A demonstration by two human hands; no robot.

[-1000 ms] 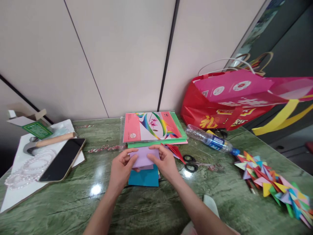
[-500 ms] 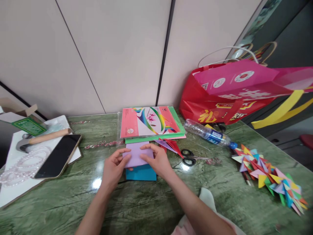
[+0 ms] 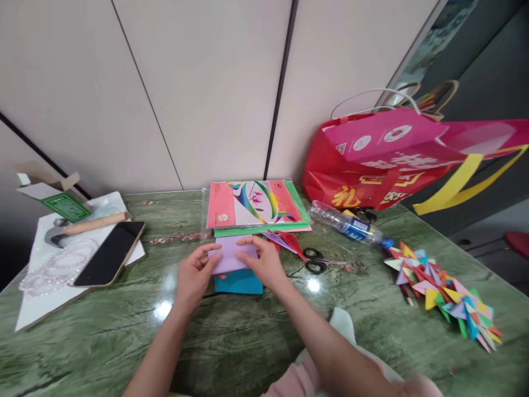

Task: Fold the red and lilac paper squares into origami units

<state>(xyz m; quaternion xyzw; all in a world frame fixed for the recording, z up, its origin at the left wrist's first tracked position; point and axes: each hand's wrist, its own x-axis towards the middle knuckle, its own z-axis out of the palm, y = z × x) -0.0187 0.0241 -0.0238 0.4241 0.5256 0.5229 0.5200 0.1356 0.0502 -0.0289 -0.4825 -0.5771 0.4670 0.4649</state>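
Observation:
A folded piece of purple paper (image 3: 230, 257) is held up by both hands above the tabletop. My left hand (image 3: 197, 271) pinches its left edge, thumb in front and fingers behind. On the right side, my right hand (image 3: 264, 263) grips the same paper between thumb and fingers. Beneath lies a blue sheet (image 3: 238, 282), partly covered by the purple paper. Another purple sheet shows just behind, near the stack of coloured paper (image 3: 256, 205) in its clear sleeve. Folded red and purple pieces (image 3: 287, 242) lie right of my right hand.
Black scissors (image 3: 316, 261), a plastic bottle (image 3: 351, 225), a colourful folded-paper chain (image 3: 446, 295) and a red bag (image 3: 334, 171) are to the right. At the left, a phone (image 3: 109, 253), a hammer (image 3: 91, 224), beads (image 3: 61, 270) and an open box (image 3: 66, 205) rest on the green table (image 3: 103, 342).
The camera view has shifted slightly. Both hands still hold the purple paper, and my left thumb has moved a little up and inward on it.

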